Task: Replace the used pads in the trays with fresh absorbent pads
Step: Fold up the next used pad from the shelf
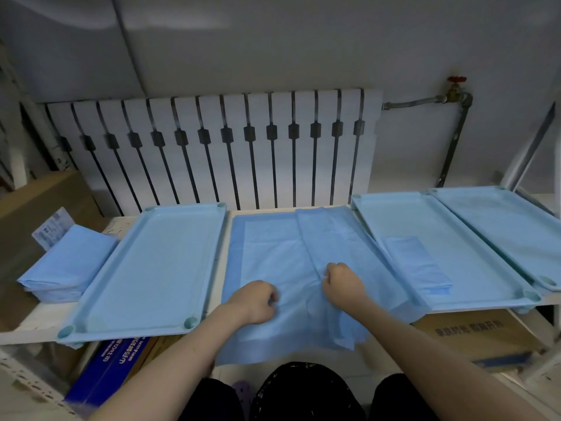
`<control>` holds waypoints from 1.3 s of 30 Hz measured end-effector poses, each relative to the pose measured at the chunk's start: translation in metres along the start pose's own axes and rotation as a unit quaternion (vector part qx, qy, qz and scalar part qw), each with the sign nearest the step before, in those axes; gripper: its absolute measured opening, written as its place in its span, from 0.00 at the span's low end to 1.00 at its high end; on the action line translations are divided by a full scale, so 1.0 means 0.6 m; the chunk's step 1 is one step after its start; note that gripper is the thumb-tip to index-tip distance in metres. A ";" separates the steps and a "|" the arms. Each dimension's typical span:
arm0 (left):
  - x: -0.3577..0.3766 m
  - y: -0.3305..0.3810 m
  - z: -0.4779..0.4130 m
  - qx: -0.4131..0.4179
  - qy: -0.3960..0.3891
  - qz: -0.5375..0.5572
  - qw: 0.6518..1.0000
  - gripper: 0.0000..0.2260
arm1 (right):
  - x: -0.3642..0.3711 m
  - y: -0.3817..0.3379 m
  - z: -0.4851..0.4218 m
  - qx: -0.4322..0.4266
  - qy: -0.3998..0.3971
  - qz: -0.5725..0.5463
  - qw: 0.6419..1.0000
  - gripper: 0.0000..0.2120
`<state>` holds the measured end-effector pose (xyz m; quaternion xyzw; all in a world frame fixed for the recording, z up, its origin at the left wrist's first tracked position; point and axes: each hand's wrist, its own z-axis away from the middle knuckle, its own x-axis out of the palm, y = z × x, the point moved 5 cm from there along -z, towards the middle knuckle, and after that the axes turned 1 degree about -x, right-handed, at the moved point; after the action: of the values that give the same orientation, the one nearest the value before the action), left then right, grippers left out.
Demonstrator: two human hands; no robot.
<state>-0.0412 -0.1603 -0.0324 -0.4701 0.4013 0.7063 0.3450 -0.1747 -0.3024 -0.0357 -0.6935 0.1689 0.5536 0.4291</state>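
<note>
Left grip (258, 300) and right grip (343, 282), fingers curled, are pinching the pad (273, 247), likely limp and light; edges suit holding

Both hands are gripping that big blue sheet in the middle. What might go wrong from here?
1. The pad, gripped by the left hand and right hand, hangs over the front edge of the shelf; it might slide off toward the lap.
2. Its right half lies doubled over and bunched, so it may end up creased.
3. Its right edge overlaps the neighbouring tray; pulling could perhaps nudge that tray.
</note>
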 end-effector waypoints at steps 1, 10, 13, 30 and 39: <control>-0.006 0.000 -0.004 0.001 0.014 0.010 1.000 0.14 | -0.006 0.003 -0.007 0.010 0.001 -0.078 0.997 0.04; -0.093 0.032 -0.019 0.008 0.119 0.137 0.983 0.23 | -0.085 -0.016 0.006 0.068 -0.124 -0.627 0.766 0.10; -0.127 0.063 -0.014 0.069 0.164 0.144 0.973 0.30 | -0.109 -0.040 0.026 0.015 -0.173 -0.633 0.754 0.11; -0.178 0.040 0.021 0.088 0.220 0.270 0.933 0.11 | -0.211 -0.073 0.059 -0.074 -0.086 -0.347 0.931 0.09; -0.241 0.057 0.056 0.121 0.229 0.202 0.944 0.13 | -0.257 -0.083 0.051 -0.170 -0.044 0.011 0.984 0.13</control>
<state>-0.0374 -0.1612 0.1197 -0.4831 0.6387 0.5803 0.1479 -0.2096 -0.2868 0.1248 -0.7294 0.0608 0.6088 0.3062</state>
